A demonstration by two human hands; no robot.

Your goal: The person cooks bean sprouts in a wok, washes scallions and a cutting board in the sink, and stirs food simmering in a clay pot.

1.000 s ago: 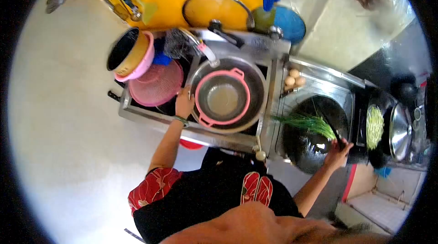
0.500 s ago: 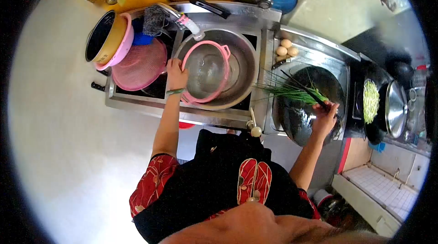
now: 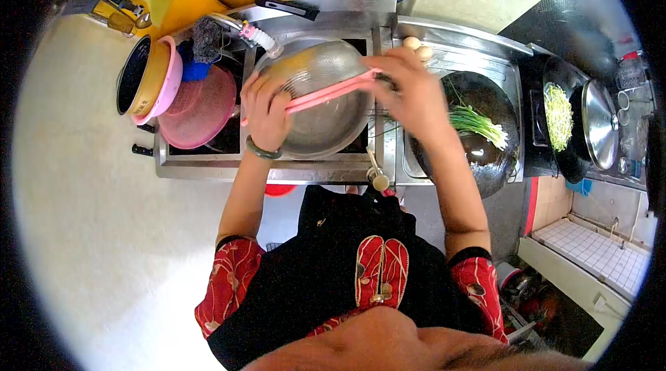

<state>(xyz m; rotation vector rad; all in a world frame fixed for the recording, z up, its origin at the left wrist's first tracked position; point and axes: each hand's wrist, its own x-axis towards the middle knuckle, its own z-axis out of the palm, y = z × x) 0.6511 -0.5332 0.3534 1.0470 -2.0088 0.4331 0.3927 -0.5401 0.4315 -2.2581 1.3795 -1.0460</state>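
A pink-rimmed strainer [image 3: 333,92] is tipped up on its side above a wide metal basin [image 3: 312,140] in the left sink. My left hand [image 3: 267,113] is closed round the left end of the rim. At the opposite end, my right hand [image 3: 411,93] grips the rim, its fingers slightly blurred. Something dark shows under the right fingers; I cannot make out what it is. A bunch of scallions [image 3: 479,126] lies on a dark, wok-like round pan [image 3: 485,90] in the sink to the right.
A faucet [image 3: 260,39] reaches over the basin. Eggs [image 3: 423,53] sit behind my right hand. Stacked pink and gold bowls [image 3: 163,83] stand left, beside a pink mesh cover [image 3: 198,111]. Further right are chopped pale vegetables [image 3: 557,120] and a metal lid [image 3: 598,124].
The strainer has risen from lying in the basin to being tipped on its side. My right hand has left the scallions and moved left onto the strainer's rim.
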